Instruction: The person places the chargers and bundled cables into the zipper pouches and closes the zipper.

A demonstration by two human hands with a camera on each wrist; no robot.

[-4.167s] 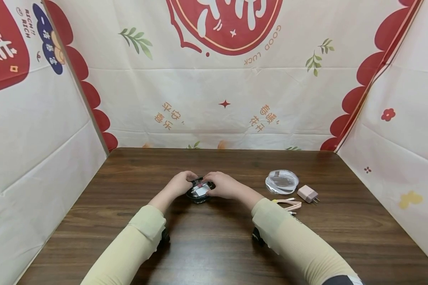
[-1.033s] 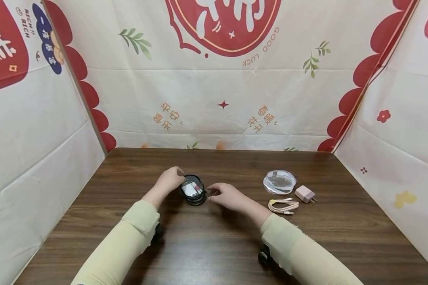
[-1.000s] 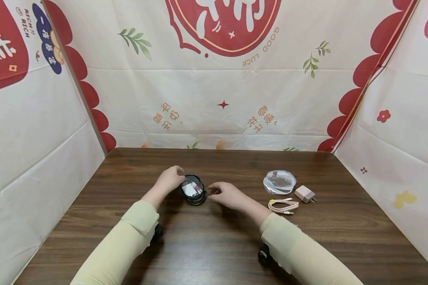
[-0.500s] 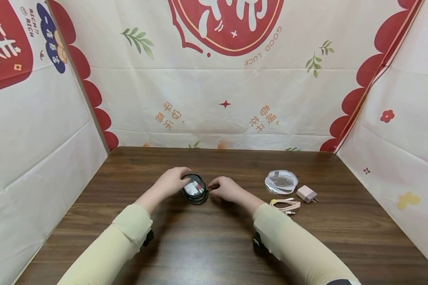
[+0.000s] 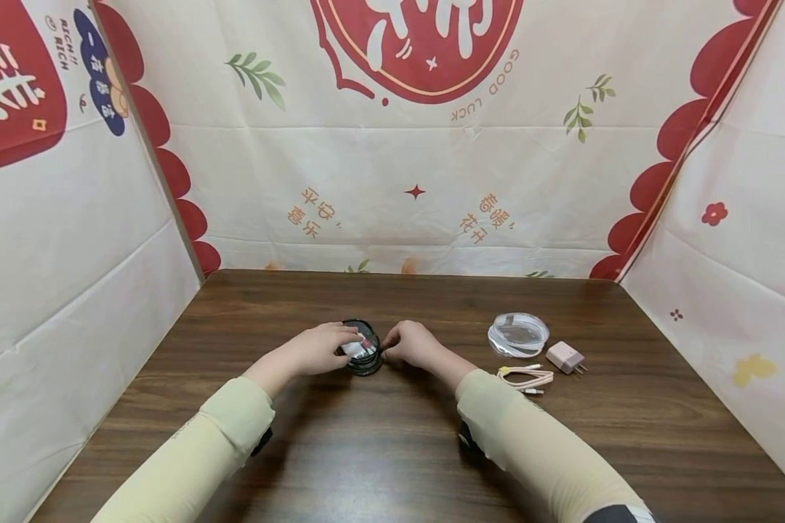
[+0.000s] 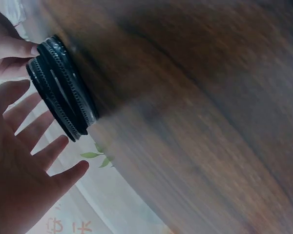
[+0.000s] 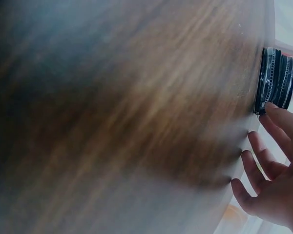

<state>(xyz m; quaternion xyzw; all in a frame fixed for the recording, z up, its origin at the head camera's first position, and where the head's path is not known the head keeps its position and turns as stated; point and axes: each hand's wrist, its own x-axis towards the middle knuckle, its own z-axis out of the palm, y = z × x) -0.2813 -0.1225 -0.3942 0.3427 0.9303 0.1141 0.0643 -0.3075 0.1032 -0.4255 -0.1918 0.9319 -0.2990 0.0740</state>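
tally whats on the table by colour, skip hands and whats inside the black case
Black: 1 (round zip case)
Pinkish: 2 (plug charger, bundled cable)
Clear and white: 1 (round coil)
Total: 4

- Head view: from above, faces fwd/down; takes in most of tabletop (image 5: pixel 379 436), rear cloth (image 5: pixel 379 167); farthest off.
- L wrist view: close, tipped sideways; left hand (image 6: pixel 19 161) at frame L.
- R wrist view: likewise close, tipped; right hand (image 7: pixel 283 183) lower R; blurred, exact tilt uncertain.
- Overlap: all 3 share round black case (image 6: pixel 63 90); wrist views from opp. sides.
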